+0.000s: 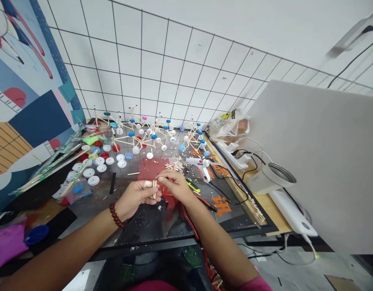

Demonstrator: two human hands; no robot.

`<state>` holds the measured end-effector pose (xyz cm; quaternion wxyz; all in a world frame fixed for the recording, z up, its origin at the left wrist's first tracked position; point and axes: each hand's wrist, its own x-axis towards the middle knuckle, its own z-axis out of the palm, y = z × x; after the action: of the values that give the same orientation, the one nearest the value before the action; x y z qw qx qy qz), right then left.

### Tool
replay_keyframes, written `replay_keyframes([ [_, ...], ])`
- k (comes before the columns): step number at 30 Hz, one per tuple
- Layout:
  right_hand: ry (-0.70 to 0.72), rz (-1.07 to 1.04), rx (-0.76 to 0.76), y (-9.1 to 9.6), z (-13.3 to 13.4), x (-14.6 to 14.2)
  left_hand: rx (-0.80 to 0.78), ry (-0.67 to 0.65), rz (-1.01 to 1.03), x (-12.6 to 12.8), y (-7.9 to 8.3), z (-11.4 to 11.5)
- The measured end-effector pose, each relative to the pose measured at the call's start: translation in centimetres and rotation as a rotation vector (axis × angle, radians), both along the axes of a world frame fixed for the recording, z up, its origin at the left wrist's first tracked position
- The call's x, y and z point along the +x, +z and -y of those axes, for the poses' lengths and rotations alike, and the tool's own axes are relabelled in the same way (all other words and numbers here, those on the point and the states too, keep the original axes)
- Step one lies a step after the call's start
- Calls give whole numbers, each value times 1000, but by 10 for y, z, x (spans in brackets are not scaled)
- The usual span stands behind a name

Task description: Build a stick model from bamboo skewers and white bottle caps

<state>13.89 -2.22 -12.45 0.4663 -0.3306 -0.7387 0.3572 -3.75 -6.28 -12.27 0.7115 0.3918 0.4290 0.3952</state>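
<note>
Two short wooden sticks [154, 190] stand side by side, pinched upright between the thumb and fingers of my left hand [138, 196]. A pale bandage wraps one of its fingers. Just to the right, my right hand [173, 185] has its fingers drawn together near the top of the sticks; whatever they may hold is too small to make out. Beyond my hands lie wood scraps [176, 163] and a white glue gun [201, 165]. A yellow-green cutter [193, 186] rests beside my right hand, and red-handled pliers [191, 222] are partly hidden under my right forearm.
Several small stick-and-bottle-cap bicycles [153, 137] stand along the back. Loose white caps [89, 173] and bagged sticks [50, 165] lie left. At right are a power strip [233, 154], black cables [229, 198], a pale cup [262, 180] and a large grey panel [319, 161].
</note>
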Motion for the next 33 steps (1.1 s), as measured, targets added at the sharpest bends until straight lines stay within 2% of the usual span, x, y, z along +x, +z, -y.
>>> replay_keyframes([
  [3,29,-10,-34,1,2,-3,61,28,-49,2,2,0],
  [8,-63,83,36,1,7,-1,214,132,-180,4,-2,-2],
  [10,-41,103,20,0,7,0,300,129,-227,4,-5,-2],
  [14,108,-44,-258,-4,4,2,339,64,-247,3,-6,-1],
  [17,168,-152,-427,-7,0,2,251,8,-221,3,-2,-1],
  [19,184,-196,-467,-9,-2,1,180,-12,-180,2,0,-1],
  [22,143,-212,-434,-10,-3,-2,95,-20,-94,1,0,-1],
  [25,84,-151,-335,-10,-4,-3,48,-29,-43,0,-2,-1],
  [30,85,-59,-166,-8,1,-3,50,-40,-49,2,-4,0],
  [33,33,21,-114,-4,-3,-4,69,-45,-64,4,-6,-1],
])
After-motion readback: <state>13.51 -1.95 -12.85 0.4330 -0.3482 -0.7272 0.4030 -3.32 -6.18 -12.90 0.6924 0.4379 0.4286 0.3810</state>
